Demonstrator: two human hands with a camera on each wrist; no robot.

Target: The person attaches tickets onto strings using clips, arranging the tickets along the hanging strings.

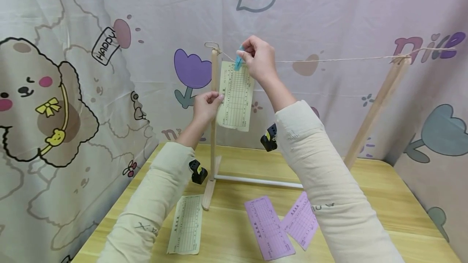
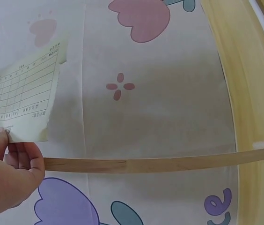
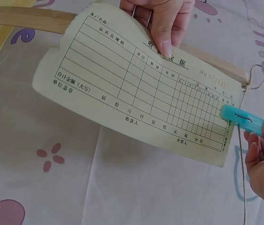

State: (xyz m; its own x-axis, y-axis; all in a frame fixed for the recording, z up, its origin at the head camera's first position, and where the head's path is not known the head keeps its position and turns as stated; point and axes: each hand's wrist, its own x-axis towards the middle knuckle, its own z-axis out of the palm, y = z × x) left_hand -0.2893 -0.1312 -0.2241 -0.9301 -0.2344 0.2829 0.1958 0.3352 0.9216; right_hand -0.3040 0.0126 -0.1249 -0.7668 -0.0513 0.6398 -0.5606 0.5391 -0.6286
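A pale yellow receipt slip (image 1: 237, 100) hangs lengthwise at the twine (image 1: 329, 59), near the left wooden post (image 1: 213, 133). My right hand (image 1: 258, 58) pinches a turquoise clothespin (image 3: 242, 118), whose tip lies over the slip's top edge. At the slip's left edge, my left hand (image 1: 206, 106) pinches the paper between thumb and fingers. The right wrist view shows the printed lines and a red number on the slip, with the left thumb pressed on its face. In the left wrist view the left hand (image 2: 12, 171) holds the slip's edge beside the post.
Another yellow slip (image 1: 185, 224) lies on the wooden table (image 1: 226, 230) at the left. Two purple slips, one nearer (image 1: 269, 228) and one partly behind the right sleeve (image 1: 301, 220), lie to the right. A white rod (image 1: 256, 180) runs from the left post's foot; a right post (image 1: 378, 108) leans.
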